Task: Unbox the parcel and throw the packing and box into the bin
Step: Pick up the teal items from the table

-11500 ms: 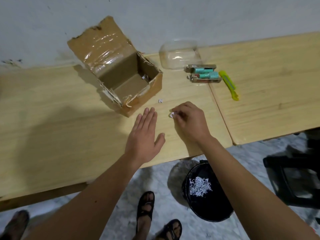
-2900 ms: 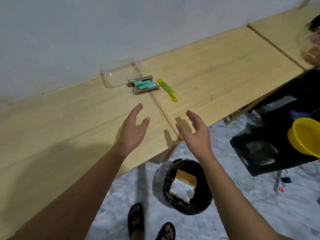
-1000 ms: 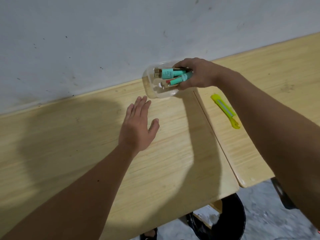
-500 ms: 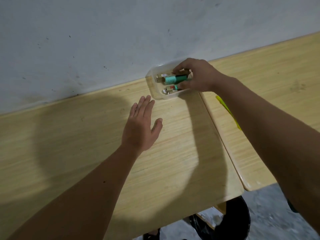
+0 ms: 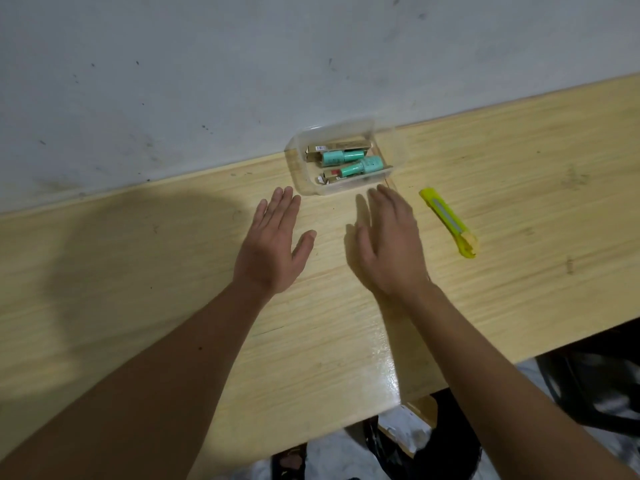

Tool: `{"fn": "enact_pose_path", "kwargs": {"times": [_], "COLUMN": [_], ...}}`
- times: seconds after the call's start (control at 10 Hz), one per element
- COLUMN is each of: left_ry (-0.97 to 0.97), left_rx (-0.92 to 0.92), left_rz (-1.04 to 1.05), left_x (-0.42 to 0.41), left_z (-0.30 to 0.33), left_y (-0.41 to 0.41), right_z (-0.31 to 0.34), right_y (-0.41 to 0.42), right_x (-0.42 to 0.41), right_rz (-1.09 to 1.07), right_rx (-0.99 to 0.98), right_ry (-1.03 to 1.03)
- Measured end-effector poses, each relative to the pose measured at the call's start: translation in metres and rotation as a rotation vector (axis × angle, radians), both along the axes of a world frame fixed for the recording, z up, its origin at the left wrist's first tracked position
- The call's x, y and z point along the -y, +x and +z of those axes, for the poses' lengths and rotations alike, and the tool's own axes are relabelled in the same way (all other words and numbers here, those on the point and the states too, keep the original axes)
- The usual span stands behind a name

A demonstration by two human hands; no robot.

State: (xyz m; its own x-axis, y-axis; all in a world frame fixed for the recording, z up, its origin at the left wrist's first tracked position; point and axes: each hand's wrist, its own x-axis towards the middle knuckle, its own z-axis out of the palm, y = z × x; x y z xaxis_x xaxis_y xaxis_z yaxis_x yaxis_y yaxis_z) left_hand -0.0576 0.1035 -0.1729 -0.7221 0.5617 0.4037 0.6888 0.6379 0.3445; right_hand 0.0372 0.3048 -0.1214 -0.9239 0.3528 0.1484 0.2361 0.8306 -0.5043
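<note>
Nearest to you, down under the desk (image 5: 138, 306) edge, you can just catch the bin (image 5: 446, 441) with a corner of the cardboard box (image 5: 420, 408) poking out of it, so from the look of things the box part is already dealt with; whether all the packing is in there too, I can't tell from this angle. Moving up, both your hands are flat over the wood, palms down and holding nothing. Your left hand (image 5: 272, 249) has its fingers (image 5: 282, 206) straight and close together with the thumb stuck out to the side, and your right hand (image 5: 389, 251) is relaxed with the fingers loosely extended too. Just past your fingertips sits the clear plastic tray (image 5: 299, 174) with the teal tubes (image 5: 346, 161) and their little cartons in it, pushed up near the wall (image 5: 242, 81). It lies straight ahead of both hands, long side running left to right, and your right fingertips are the ones nearly touching its front edge, so that's the nearer hand if you need to go back to it. Off to the right of that hand, apart from it, the yellow box cutter (image 5: 448, 221) lies angled away toward the wall. Honestly I'd say you're basically done here; maybe just a last look for stray scraps.
</note>
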Motion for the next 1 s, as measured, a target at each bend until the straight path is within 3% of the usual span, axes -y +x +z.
{"fn": "enact_pose_path", "kwargs": {"times": [0.2, 0.4, 0.7, 0.8, 1.0], "left_ry": [-0.086, -0.22, -0.217, -0.3, -0.504], "left_rx": [-0.02, -0.008, 0.009, 0.047, 0.32], "left_rz": [-0.026, -0.06, -0.058, -0.048, -0.079], "left_x": [0.002, 0.005, 0.003, 0.006, 0.009], "left_z": [-0.001, 0.0, 0.002, 0.001, 0.024], "left_y": [0.0, -0.001, -0.002, 0.0, 0.002], "right_z": [-0.02, -0.02, -0.021, -0.024, 0.006], "right_y": [0.002, 0.0, -0.002, 0.002, 0.05], "right_x": [0.02, 0.022, 0.019, 0.023, 0.048], "right_rz": [0.061, 0.054, 0.053, 0.06, 0.083], "right_rx": [0.246, 0.297, 0.3, 0.314, 0.414], "right_ry": [0.176, 0.218, 0.23, 0.237, 0.122]}}
